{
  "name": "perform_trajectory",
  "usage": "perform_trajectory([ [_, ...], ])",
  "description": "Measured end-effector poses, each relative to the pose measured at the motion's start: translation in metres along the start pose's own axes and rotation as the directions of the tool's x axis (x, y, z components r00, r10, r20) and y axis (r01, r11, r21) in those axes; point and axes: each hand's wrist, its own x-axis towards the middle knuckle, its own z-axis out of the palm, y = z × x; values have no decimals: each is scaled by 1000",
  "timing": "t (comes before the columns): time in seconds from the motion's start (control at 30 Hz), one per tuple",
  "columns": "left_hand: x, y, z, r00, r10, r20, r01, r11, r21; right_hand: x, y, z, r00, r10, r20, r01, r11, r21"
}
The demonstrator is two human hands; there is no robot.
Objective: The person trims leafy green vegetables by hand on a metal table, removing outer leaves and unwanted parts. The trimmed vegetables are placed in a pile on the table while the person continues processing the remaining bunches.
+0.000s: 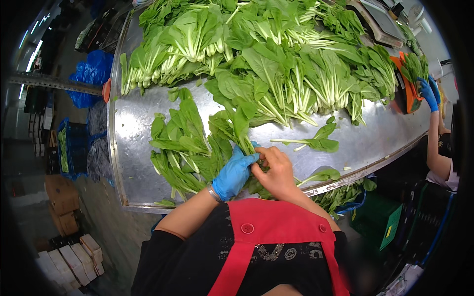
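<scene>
Head view: the left hand [235, 173], in a blue glove, is curled shut around the stem end of a bunch [232, 129] of leafy greens, and the bare right hand [277, 171] presses against it from the right, fingers bent and pinching at the same stems. The two hands touch each other just above the near edge of the steel surface [129, 148]. From the hands the bunch runs up and away, its long axis pointing forward and slightly to the left, leaves fanning out at the far end. Both hands are on it, so neither is nearer (the left has the fuller grip, the right works only at the base).

The greens have pale, whitish-green stalks and broad, smooth, dark green leaves, some creased or limp at the tips. Left of the left hand lies a loose heap [177, 148] of the same greens, flat on the surface. Right of the right hand lie two single sprigs, one [316, 143] farther off and one [323, 174] at the surface's edge. Beyond the hands a big pile [276, 59] covers the far half of the surface.

At the far right, another person's blue-gloved hand [427, 93] holds greens by an orange tray [408, 81]. Below the hands shows a red apron [276, 232] over a black top.
</scene>
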Motion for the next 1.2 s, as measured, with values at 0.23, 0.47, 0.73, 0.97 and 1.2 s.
perform_trajectory([
  [0.23, 0, -13, 0, 987, 85, -139, -76, 994, 73, -5, -8, -1, 992, -11, -126, 22, 997, 80],
  [0.47, -3, -5, -4, 986, -46, -163, 70, 987, 145, -4, 0, 0, 968, 227, 106, -249, 913, 322],
  [0.73, -3, 18, -12, 967, 132, -218, -197, 930, -309, -8, -5, 2, 957, 290, 27, -147, 404, 903],
  [0.97, -21, 85, -61, 650, 645, -401, -692, 721, 38, 26, 18, -19, 972, -92, 215, 76, 994, 83],
  [1.2, 12, 40, -35, 912, 339, -231, -364, 929, -70, 99, 70, -13, 973, 63, -223, -157, 886, -436],
])
